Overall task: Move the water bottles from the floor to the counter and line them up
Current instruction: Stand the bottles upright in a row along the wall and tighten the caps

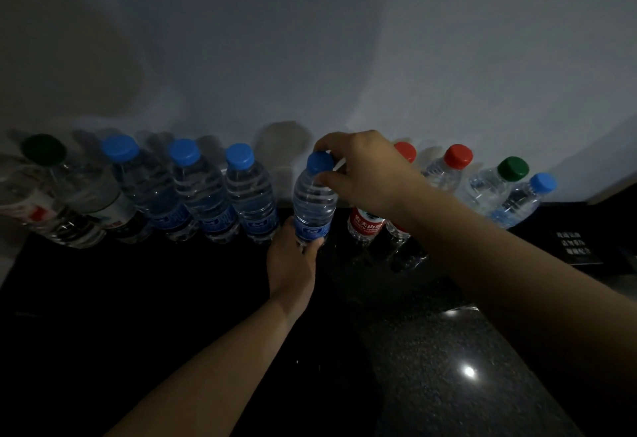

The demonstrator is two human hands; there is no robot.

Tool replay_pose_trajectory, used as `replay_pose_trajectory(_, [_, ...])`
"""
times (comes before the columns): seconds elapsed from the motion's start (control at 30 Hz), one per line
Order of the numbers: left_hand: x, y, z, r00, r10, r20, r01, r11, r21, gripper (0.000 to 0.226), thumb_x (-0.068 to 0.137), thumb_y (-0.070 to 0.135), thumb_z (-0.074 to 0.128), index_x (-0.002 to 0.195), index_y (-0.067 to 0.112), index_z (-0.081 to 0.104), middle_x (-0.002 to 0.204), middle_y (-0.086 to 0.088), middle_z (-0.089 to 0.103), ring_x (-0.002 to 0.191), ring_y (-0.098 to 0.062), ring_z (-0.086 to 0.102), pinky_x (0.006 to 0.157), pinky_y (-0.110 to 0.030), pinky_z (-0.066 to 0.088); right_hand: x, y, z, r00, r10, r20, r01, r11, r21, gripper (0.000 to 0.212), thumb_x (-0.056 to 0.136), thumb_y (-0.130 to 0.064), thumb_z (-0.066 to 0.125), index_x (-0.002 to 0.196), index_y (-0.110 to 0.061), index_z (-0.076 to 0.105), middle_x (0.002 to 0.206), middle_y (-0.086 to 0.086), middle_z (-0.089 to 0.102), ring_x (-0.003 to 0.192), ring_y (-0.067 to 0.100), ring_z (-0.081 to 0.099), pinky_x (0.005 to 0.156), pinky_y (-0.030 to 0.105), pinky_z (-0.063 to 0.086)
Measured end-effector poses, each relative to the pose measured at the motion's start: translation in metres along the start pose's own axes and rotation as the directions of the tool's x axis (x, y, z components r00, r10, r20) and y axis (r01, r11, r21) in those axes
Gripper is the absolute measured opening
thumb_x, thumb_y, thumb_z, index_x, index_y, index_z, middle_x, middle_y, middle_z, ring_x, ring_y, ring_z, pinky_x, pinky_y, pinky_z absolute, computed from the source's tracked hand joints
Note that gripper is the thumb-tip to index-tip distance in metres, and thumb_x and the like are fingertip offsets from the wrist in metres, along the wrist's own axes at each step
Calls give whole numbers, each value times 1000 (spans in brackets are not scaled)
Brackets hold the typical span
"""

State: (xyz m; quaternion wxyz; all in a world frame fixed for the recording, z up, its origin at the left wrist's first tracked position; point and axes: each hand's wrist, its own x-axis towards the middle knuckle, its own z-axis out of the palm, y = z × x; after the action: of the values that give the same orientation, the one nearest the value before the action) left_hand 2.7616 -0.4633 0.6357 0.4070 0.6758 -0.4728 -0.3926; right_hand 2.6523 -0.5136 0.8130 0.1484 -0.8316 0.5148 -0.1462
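Observation:
A blue-capped water bottle [314, 200] stands on the dark counter [172, 281] near the wall. My left hand [293, 257] grips its base from the front. My right hand [358, 171] pinches it at the blue cap and neck. To its left stand three blue-capped bottles [250, 195] in a row, then a green-capped bottle [86, 191] and another clear bottle [38, 216] at the far left. To its right stand two red-capped bottles [444, 171], partly hidden by my right arm, then a green-capped bottle [493, 185] and a small blue-capped bottle [520, 202].
A grey-white wall [310, 57] rises directly behind the row. The counter is black at left and speckled dark stone [448, 350] at right, with a bright light reflection. A dark card with white text [572, 247] lies at the right edge.

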Motion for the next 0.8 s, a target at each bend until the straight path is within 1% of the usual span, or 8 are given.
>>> replay_pose_trajectory(0.03, [0,0,0,999,-38,-19,38,999,-18,34,87,19,70,119,17,59,124,-2,64,109,-9,60,92,-29,50,1,-1,0,1000,0,-6,0,1000,-2,34,88,-18,65,120,-7,62,109,13,69,90,25,65,83,42,54])
replay_pose_trajectory(0.1, [0,-1,-2,996,-79,-45,81,996,44,30,85,27,71,111,13,63,117,-3,67,100,-6,60,82,-18,44,4,-2,1,1000,2,-12,-2,1000,1,34,88,-18,65,120,-7,62,109,13,69,91,25,65,83,42,54])
replay_pose_trajectory(0.2, [2,-4,-3,996,-82,-47,84,995,56,35,85,30,71,111,7,64,116,-6,68,106,-14,63,83,-21,46,7,-4,2,1000,-3,-13,3,1000,7,35,88,-18,66,121,-6,62,109,14,69,91,27,65,84,42,53])
replay_pose_trajectory(0.37, [6,-2,-4,995,-76,-68,79,996,32,29,86,25,71,107,7,65,114,-7,69,107,-16,64,91,-28,50,10,-5,3,1000,-14,-25,15,1000,6,35,88,-19,66,121,-6,62,111,12,69,90,24,65,84,40,53])
replay_pose_trajectory(0.5, [9,-3,-7,992,-89,-89,95,994,55,20,86,26,71,95,9,64,106,-4,69,99,-11,63,78,-21,43,12,-6,5,1000,-18,-21,18,1000,5,36,89,-19,66,122,-7,62,112,13,68,91,24,66,84,40,54])
replay_pose_trajectory(0.6, [9,-4,-7,991,-96,-91,99,995,31,21,85,24,72,93,6,64,105,-6,70,97,-12,63,79,-21,42,14,-7,5,1000,-14,-23,14,1000,1,36,88,-20,66,122,-7,62,111,13,69,89,24,66,84,39,54])
replay_pose_trajectory(0.73, [11,-4,-9,995,-73,-72,76,996,38,24,86,25,71,100,5,65,109,-6,69,100,-12,63,82,-21,43,16,-7,5,999,-14,-30,14,1000,-11,37,89,-21,67,123,-8,62,113,12,69,89,23,66,84,39,54])
replay_pose_trajectory(0.8, [11,-3,-8,995,-77,-59,77,997,1,23,86,24,70,101,7,65,110,-6,69,99,-9,61,83,-21,44,16,-7,5,999,-18,-36,17,1000,-14,36,89,-20,67,122,-7,62,112,13,69,88,23,66,83,38,54])
